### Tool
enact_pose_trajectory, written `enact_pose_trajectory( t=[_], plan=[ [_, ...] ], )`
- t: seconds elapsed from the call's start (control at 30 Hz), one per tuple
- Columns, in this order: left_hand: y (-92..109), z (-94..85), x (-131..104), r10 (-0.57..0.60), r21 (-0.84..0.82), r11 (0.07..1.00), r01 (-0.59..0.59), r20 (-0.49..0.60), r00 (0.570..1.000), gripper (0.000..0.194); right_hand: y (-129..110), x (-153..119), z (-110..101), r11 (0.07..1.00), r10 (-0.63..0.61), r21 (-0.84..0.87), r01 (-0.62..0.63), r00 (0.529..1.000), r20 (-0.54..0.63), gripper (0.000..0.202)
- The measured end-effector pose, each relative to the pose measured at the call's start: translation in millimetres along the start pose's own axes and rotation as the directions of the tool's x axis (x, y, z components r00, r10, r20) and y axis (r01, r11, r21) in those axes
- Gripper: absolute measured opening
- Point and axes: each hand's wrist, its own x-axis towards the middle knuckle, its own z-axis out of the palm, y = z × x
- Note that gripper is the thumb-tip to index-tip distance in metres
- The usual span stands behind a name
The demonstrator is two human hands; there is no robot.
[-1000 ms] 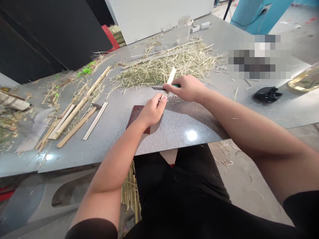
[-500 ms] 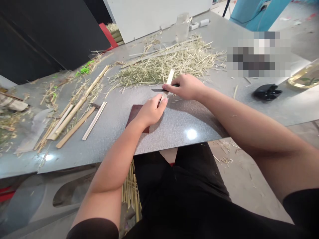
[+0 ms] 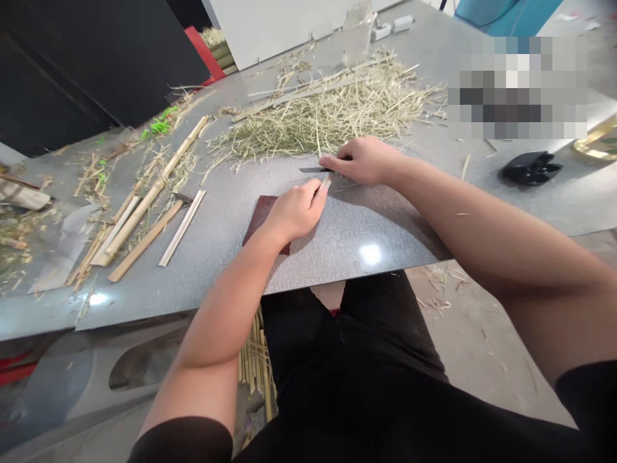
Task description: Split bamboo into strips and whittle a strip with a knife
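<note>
My left hand [image 3: 301, 207] is closed around a short pale bamboo strip [image 3: 325, 184], whose end pokes out past the thumb. Just beyond it, my right hand [image 3: 362, 159] grips a knife [image 3: 311, 170]; the dark blade points left, close to the strip's end. Whether blade and strip touch, I cannot tell. Under my left wrist lies a dark red-brown block [image 3: 263, 215], partly covered by the hand. A heap of thin bamboo shavings [image 3: 308, 122] spreads over the table behind both hands.
On the grey table [image 3: 231, 257], to the left, lie a hammer [image 3: 149, 241], a split strip [image 3: 183, 228] and long bamboo poles [image 3: 159, 186]. A black dish [image 3: 530, 168] stands at the right. A clear container [image 3: 357, 35] stands behind the shavings. Bamboo sticks [image 3: 255, 360] are below the table.
The strip stuck up well past the knife before; now only a short end shows by my left hand. The view has shifted slightly.
</note>
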Motion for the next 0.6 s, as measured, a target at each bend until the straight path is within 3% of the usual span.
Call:
enact_pose_trajectory(
  t=[0.2,0.33,0.6],
  plan=[
    [-16,9.7,12,-0.026,-0.351,0.935,-0.043,-0.189,0.982,0.048,-9,-8,-7,0.997,-0.014,0.071,0.023,0.992,-0.125,0.078],
    [-21,14.7,15,-0.012,-0.481,0.874,-0.065,-0.154,0.988,0.050,-11,-11,-7,0.994,-0.046,0.089,0.057,0.992,-0.113,0.079],
    [-27,19.2,19,-0.014,-0.520,0.852,-0.060,-0.138,0.990,0.051,-17,-15,-8,0.995,-0.085,0.049,0.090,0.992,-0.089,0.076]
  ],
)
